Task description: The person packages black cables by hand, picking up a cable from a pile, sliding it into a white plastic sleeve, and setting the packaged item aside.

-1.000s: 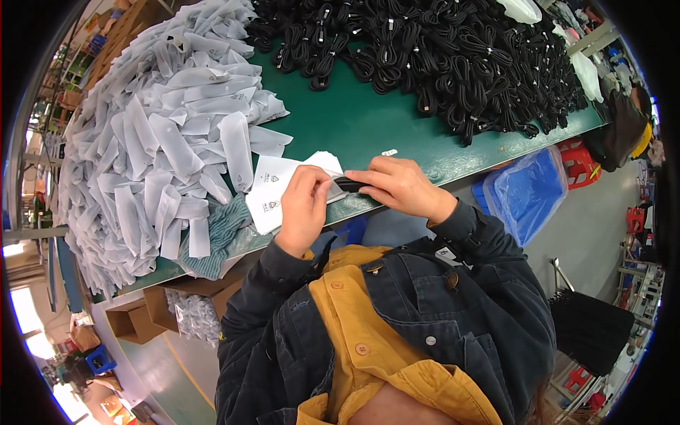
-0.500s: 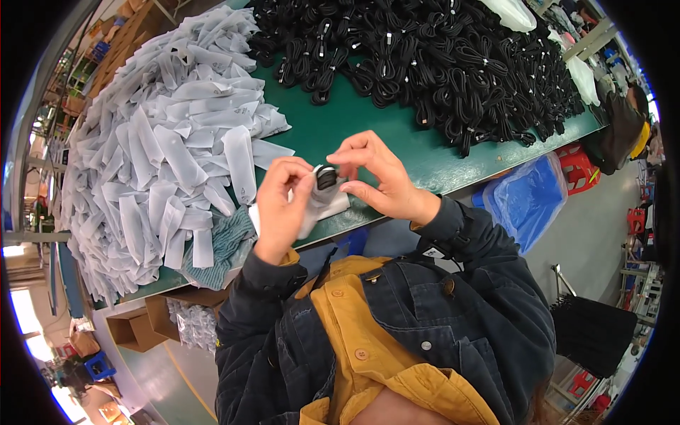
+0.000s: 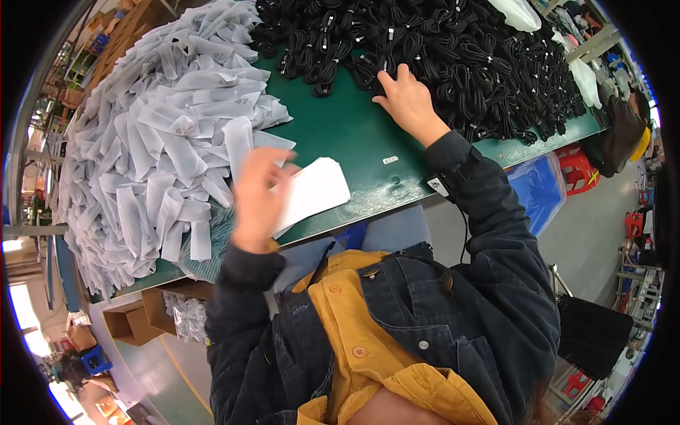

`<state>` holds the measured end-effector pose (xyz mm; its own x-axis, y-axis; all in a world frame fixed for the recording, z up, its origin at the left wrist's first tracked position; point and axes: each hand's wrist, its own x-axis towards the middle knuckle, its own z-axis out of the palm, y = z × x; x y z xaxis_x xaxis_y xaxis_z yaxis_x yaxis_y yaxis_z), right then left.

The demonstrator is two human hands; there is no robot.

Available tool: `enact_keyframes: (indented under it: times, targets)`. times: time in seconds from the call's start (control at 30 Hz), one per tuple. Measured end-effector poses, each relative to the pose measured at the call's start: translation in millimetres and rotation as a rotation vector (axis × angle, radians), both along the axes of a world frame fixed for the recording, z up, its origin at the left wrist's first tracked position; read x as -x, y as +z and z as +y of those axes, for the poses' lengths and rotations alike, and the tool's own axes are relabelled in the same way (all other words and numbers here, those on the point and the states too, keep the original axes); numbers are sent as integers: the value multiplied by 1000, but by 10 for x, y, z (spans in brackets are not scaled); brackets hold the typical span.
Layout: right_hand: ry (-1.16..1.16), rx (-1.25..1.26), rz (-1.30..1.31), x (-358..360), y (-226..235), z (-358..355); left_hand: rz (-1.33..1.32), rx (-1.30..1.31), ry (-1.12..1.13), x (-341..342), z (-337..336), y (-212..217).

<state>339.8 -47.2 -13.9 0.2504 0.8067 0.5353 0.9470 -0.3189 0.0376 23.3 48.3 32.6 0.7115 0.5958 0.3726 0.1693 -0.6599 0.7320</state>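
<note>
My right hand (image 3: 409, 103) is stretched forward to the near edge of a heap of coiled black cables (image 3: 474, 71). Its fingers are apart, with the thumb and index fingertips against a black cable bundle (image 3: 365, 69). My left hand (image 3: 258, 195) is smeared by motion over the left end of a stack of flat white sleeves (image 3: 315, 191), so its grip is unclear. Beside it rises a big pile of filled frosted plastic bags (image 3: 177, 134). Between my hands and the table's front edge lies a small white label (image 3: 390, 160).
The green table (image 3: 319, 131) has its front edge just before my body. A teal knitted cloth (image 3: 212, 244) sticks out under the bags. Below stand cardboard boxes (image 3: 131, 324) at left and a lined blue bin (image 3: 535, 191) at right, near a red stool (image 3: 577, 170).
Both hands were together around a frosted bag with a black cable in it. That bag has left them; my right hand has moved forward to the cables, my left slightly left. The white sleeves now show.
</note>
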Motion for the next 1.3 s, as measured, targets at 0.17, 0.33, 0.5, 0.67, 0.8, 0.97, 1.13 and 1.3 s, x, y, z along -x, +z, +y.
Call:
enact_keyframes:
  times: [0.17,0.33,0.5,0.67,0.8,0.97,1.13,1.3]
  targets:
    - [-22,27,102,-37,-148,-14,78,-207,-77,-233,-451,-477]
    - [33,-11,334,130,-108,-223,87,-261,-37,-257,-457,-567]
    - [169,-117,1439,482,218,-639,56,-14,3,-225,-471,-585]
    - [343,-96,1620,851,293,-967,38,206,19,-200,-492,-471]
    - [422,61,1488,865,290,-1117,22,301,31,-192,-469,-425]
    - [545,235,1413,826,242,-1141,-36,255,-26,-197,-449,-432]
    - [495,389,1636,825,246,-1080,-76,173,-167,-190,-450,-426]
    - [306,332,2226,829,153,-993,-83,-90,-269,-165,-398,-346]
